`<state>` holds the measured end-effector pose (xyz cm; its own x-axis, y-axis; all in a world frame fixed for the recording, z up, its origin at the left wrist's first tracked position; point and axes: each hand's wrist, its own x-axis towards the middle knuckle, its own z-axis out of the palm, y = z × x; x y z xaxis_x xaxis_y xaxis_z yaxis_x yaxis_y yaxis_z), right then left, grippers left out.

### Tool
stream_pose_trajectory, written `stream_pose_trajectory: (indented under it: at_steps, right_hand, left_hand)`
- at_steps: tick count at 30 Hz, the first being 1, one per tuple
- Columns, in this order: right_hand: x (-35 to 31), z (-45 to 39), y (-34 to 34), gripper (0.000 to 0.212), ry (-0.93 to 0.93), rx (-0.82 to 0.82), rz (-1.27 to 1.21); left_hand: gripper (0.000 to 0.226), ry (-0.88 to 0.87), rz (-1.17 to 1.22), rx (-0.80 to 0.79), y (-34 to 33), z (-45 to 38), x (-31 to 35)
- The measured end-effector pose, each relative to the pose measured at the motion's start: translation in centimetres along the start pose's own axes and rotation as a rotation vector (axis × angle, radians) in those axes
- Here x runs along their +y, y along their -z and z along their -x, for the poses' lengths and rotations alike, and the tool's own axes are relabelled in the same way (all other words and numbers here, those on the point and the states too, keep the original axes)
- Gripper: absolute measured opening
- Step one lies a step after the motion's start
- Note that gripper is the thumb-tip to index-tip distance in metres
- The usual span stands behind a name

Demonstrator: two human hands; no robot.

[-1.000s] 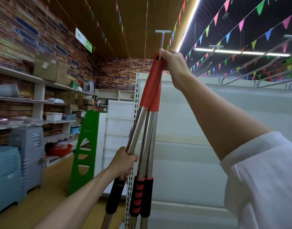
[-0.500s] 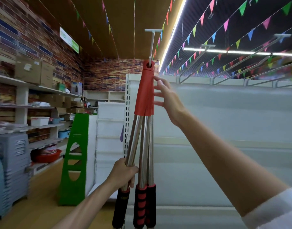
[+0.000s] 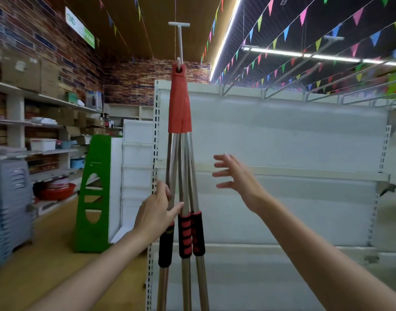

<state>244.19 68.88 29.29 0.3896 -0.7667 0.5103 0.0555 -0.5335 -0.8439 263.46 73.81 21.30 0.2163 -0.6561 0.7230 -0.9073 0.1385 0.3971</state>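
Observation:
Three steel poles (image 3: pixel 183 167) hang side by side from a white hook (image 3: pixel 180 41) by the holes in their red caps (image 3: pixel 179 104). Each has a black-and-red foam grip (image 3: pixel 185 234) lower down. My left hand (image 3: pixel 155 213) is on the leftmost pole just above its foam grip. Its fingers curl round the steel and its thumb sticks out towards the middle pole. My right hand (image 3: pixel 236 179) hovers to the right of the poles with fingers spread, touching nothing.
A white shelving unit (image 3: pixel 282 140) stands right behind the poles. More hook arms (image 3: pixel 289 81) jut out along its top. A green-sided stand (image 3: pixel 92 194) is at the left. Stacked grey stools (image 3: pixel 12 205) and stocked wall shelves (image 3: pixel 46 151) line the wooden-floored aisle.
My right hand has let go of the red caps and dropped to mid-height, away from the poles. The poles now hang straight from the hook. My left thumb has lifted off the pole.

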Motion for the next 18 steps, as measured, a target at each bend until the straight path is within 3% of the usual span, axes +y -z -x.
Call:
stream_pose_trajectory:
  at_steps: [6,12,18]
  right_hand:
    - [1.9,7.5,6.3,0.030,-0.125,0.013,0.004]
    - [3.5,16.3,15.4,0.028,-0.233,0.058,0.022]
    - [5.2,25.7,26.4,0.035,-0.374,0.216,0.083]
  left_hand:
    - [0.021,-0.045,-0.057,-0.107,-3.3,5.9,7.8]
    - [0.017,-0.017,0.067,-0.214,-9.5,11.8,18.0]
    - [0.014,-0.059,0.211,-0.368,-16.7,16.4,29.0]
